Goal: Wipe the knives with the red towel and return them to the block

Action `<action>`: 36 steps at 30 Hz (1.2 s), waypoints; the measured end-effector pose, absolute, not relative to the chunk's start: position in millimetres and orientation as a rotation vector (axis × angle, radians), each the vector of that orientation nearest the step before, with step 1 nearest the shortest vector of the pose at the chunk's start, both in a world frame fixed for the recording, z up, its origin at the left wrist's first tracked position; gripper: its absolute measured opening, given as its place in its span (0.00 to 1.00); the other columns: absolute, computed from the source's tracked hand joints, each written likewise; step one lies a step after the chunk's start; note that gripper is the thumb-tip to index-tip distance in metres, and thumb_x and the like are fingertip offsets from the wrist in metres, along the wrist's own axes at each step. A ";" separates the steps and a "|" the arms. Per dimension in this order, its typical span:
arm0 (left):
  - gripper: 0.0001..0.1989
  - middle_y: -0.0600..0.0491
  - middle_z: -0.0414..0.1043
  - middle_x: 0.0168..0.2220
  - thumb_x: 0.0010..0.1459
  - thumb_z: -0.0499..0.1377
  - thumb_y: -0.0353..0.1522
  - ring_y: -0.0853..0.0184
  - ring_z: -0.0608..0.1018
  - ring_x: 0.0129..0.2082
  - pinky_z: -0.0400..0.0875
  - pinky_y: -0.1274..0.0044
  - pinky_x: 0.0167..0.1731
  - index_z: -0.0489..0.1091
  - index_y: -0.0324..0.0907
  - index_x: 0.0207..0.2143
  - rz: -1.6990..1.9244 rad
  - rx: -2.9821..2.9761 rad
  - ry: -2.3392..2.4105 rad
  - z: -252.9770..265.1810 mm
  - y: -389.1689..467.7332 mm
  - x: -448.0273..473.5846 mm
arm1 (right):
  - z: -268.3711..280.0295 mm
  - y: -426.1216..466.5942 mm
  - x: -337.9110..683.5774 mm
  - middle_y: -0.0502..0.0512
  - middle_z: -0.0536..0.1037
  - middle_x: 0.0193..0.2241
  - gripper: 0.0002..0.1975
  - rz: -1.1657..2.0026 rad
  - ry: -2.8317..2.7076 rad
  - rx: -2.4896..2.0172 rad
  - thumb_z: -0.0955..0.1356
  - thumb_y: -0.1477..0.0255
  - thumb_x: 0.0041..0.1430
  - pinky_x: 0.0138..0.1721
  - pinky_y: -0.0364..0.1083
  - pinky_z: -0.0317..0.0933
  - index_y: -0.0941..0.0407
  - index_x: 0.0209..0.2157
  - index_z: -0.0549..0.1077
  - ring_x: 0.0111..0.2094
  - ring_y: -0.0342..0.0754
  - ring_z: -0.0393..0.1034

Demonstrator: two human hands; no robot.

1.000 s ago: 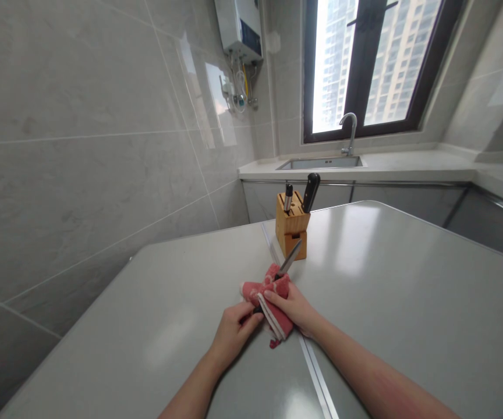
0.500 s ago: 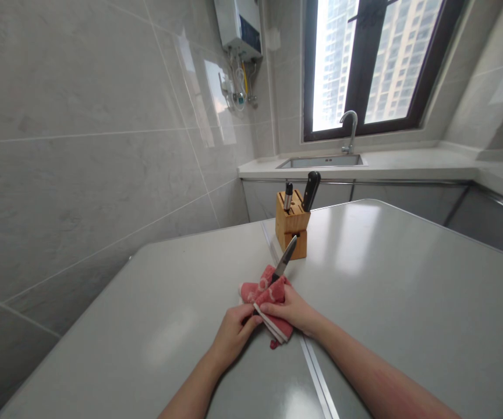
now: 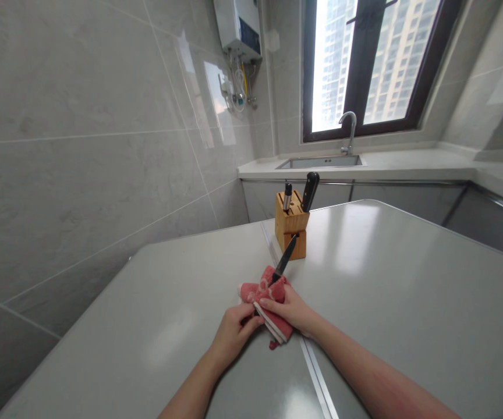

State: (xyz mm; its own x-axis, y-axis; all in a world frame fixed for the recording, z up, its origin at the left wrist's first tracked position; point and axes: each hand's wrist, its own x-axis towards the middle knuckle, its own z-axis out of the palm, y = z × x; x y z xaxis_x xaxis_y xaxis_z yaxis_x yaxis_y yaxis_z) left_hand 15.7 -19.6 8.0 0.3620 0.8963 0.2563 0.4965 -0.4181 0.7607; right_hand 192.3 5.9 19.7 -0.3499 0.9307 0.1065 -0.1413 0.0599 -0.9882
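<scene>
A knife (image 3: 285,259) points away from me and up to the right, its blade sticking out past a red towel (image 3: 273,302) with white edging. The towel is folded around the knife's middle. My left hand (image 3: 236,329) is closed at the near end, gripping the knife's dark handle, which is mostly hidden by fingers and cloth. My right hand (image 3: 293,308) is closed on the towel from the right, thumb on top. Just beyond the blade tip stands a wooden knife block (image 3: 293,224), holding a black-handled knife (image 3: 311,191) and a smaller tool with a black and silver handle (image 3: 287,196).
A pale table (image 3: 116,326) with a metal seam (image 3: 316,372) lies under my hands. Behind it run a white counter (image 3: 408,163), a sink (image 3: 321,163) and a tap (image 3: 351,131). A tiled wall (image 3: 81,186) rises at the left.
The blade has turned slightly about its length and looks darker now. Both hands and the towel stay in nearly the same place.
</scene>
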 end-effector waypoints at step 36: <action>0.13 0.54 0.70 0.27 0.59 0.55 0.38 0.69 0.68 0.27 0.60 0.80 0.30 0.72 0.38 0.29 0.953 2.096 1.134 5.2 -19.7 13.6 | 18.8 4.1 187.9 0.51 0.74 0.29 0.15 1.463 -1.426 -0.801 0.72 0.61 0.46 0.39 0.51 0.67 0.57 0.32 0.72 0.33 0.48 0.69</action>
State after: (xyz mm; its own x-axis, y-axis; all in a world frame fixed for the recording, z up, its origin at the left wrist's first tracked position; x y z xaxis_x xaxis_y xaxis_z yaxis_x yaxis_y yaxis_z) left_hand 13.6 -19.7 5.2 0.3876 0.8655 0.3172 0.4620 -0.4802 0.7457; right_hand 187.9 4.1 18.8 -0.3729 0.9170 0.1418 -0.1653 0.0847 -0.9826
